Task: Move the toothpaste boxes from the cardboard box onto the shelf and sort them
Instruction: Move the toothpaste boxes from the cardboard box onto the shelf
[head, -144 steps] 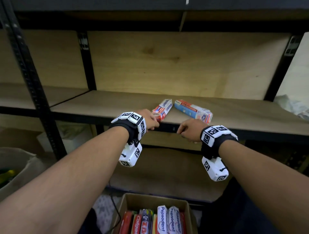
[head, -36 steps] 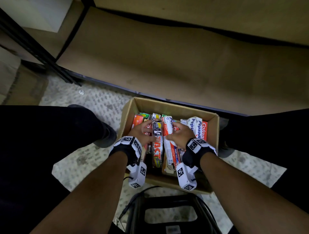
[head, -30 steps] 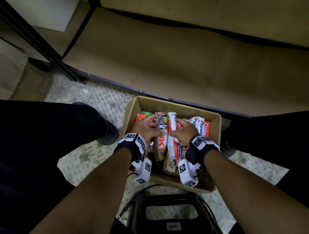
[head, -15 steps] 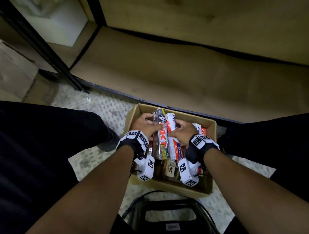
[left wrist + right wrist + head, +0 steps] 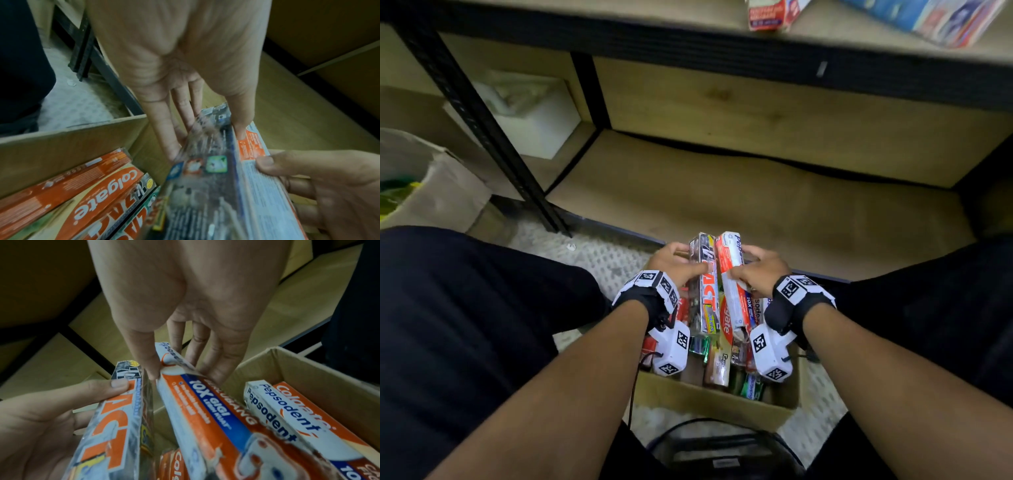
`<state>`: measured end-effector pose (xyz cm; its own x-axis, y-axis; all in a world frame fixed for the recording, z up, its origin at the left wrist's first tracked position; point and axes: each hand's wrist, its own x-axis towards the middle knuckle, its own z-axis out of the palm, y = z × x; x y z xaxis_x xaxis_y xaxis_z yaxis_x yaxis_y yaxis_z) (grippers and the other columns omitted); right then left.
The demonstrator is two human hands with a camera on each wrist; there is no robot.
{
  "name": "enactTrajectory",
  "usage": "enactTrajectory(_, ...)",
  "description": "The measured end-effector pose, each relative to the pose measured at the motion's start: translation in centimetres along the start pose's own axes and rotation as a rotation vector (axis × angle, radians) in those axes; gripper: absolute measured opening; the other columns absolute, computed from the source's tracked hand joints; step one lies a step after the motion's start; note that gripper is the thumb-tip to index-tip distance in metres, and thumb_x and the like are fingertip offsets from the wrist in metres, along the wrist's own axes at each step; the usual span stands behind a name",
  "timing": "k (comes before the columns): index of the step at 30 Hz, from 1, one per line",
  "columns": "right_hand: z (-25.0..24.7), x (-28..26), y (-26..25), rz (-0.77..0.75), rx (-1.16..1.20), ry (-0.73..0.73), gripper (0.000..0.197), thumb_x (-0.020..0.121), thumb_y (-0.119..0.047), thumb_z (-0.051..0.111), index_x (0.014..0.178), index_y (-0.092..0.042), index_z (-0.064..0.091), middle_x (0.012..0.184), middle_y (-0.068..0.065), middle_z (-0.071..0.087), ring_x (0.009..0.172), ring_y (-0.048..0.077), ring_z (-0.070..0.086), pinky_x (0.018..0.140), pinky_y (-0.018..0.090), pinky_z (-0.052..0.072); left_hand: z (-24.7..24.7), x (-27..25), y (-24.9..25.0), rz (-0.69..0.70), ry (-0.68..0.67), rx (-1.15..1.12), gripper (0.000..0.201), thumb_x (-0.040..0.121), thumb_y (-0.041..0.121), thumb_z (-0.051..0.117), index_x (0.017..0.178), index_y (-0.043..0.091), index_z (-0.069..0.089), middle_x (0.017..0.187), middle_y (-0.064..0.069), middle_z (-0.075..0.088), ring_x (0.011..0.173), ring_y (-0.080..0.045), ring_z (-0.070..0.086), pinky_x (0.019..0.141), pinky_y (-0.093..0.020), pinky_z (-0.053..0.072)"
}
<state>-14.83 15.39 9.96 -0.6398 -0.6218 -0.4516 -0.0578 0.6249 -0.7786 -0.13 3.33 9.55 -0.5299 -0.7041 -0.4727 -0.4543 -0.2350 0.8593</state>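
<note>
The open cardboard box [image 5: 717, 401] stands on the floor between my legs, packed with several toothpaste boxes. My left hand [image 5: 675, 263] grips a dark silver toothpaste box with orange letters [image 5: 703, 286], lifted above the carton. Right beside it, my right hand [image 5: 760, 270] grips a white and red Pepsodent box [image 5: 732, 274]. In the left wrist view thumb and fingers [image 5: 174, 146] clamp the dark box [image 5: 201, 186]. In the right wrist view the right hand [image 5: 183, 374] pinches the Pepsodent box [image 5: 205, 410] near its top end. Two toothpaste boxes [image 5: 774, 13] [image 5: 941, 17] lie on the shelf above.
A black shelf upright [image 5: 482, 130] slants down at the left. The lower shelf board [image 5: 756, 205] runs behind the carton. A white box [image 5: 530, 116] and a bag [image 5: 421, 185] sit at the left. A black stool [image 5: 722, 448] is under me. Colgate boxes [image 5: 107, 194] remain in the carton.
Both hands have pulled their two boxes up out of the carton, side by side. The head view has tilted up, so the shelf with two boxes now shows.
</note>
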Motion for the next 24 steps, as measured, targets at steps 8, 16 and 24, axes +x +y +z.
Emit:
enactTrajectory(8,-3.1,-4.5,-2.8,-0.145,-0.011,0.054,0.060,0.076,-0.022,0.079,0.129,-0.040,0.057,0.102,-0.007,0.073,0.073,0.004,0.072,0.059,0.020,0.055,-0.9,-4.5,4.2,0.214,0.019,0.163,0.067,0.072,0.033,0.084,0.131,0.022,0.052,0.100,0.006,0.065,0.081,-0.013,0.069,0.062,-0.035,0.062)
enactTrajectory(16,-7.0,-9.7,-6.2,-0.277,0.002,0.164,0.058,0.071,-0.023,0.080,0.125,-0.038,0.064,0.100,-0.011,0.073,0.080,0.006,0.071,0.074,0.027,0.059,-1.3,-9.6,9.4,0.363,0.019,0.104,0.075,0.072,0.029,0.086,0.138,0.020,0.050,0.097,0.003,0.070,0.078,-0.012,0.071,0.055,-0.030,0.060)
enactTrajectory(24,-14.9,-15.6,-12.3,-0.461,-0.150,0.381,0.054,0.068,-0.031,0.080,0.117,-0.047,0.064,0.109,-0.011,0.069,0.087,0.007,0.066,0.072,0.022,0.050,-0.6,-13.7,18.3,0.601,0.038,0.087,0.073,0.072,0.034,0.084,0.137,0.035,0.052,0.090,0.000,0.073,0.077,-0.014,0.073,0.064,-0.039,0.062)
